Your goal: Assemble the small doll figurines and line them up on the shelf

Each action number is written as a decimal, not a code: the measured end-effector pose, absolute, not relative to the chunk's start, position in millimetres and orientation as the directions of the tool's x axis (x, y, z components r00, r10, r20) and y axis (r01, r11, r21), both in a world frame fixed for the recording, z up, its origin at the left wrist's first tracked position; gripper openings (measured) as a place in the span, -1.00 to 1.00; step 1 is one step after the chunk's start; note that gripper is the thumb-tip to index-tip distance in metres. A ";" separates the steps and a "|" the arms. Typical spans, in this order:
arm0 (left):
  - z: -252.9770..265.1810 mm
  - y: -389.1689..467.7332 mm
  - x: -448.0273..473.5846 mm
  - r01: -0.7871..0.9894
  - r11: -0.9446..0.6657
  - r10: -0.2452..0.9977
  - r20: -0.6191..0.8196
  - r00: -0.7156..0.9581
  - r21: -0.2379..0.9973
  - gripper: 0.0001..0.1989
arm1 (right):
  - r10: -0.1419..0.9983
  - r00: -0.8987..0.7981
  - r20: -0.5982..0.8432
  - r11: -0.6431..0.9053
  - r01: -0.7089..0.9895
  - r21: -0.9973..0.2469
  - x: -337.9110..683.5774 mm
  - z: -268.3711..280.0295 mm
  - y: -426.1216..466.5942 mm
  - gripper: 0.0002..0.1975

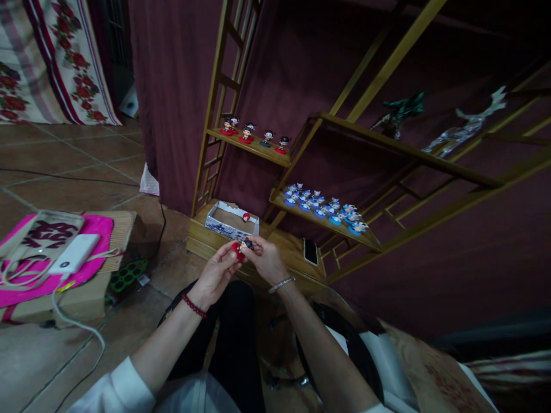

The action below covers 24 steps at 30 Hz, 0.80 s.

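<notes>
Before the shelf, both hands hold a small dark-haired figurine (247, 244) with a red round base. My left hand (215, 272), with a dark red bead bracelet at its wrist, pinches the red base. The figure's head end is between the fingers of my right hand (269, 261), which has a silvery bracelet. Just beyond the hands sits an open shallow box (226, 231) with patterned sides. One small red item (245, 217) lies inside it near the right wall; its details are too small to tell.
Several similar figurines (246, 135) stand on the upper wooden shelf (258, 150), and several blue-white figurines (318, 205) on a lower one. A phone (310, 251) lies at the cabinet's right. Leftward, a cardboard box (86, 304) bears a white power bank (75, 255) with cables.
</notes>
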<state>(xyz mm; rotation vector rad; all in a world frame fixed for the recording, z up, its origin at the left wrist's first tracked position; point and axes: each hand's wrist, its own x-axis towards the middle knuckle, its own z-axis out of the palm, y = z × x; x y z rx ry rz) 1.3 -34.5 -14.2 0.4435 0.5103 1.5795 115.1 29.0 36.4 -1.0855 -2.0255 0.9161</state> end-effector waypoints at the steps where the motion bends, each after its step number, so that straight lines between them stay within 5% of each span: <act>1: -14.2 -34.1 1.3 -0.821 -0.049 0.997 -0.020 -0.073 0.568 -0.66 | 0.873 -0.435 0.219 0.413 0.422 -0.807 114.8 37.0 28.7 -0.78; 24: -7.6 -31.7 0.3 -0.845 -0.020 0.999 -0.032 -0.044 0.534 -0.68 | 0.867 -0.455 0.203 0.368 0.309 -0.877 115.0 41.5 27.9 -0.67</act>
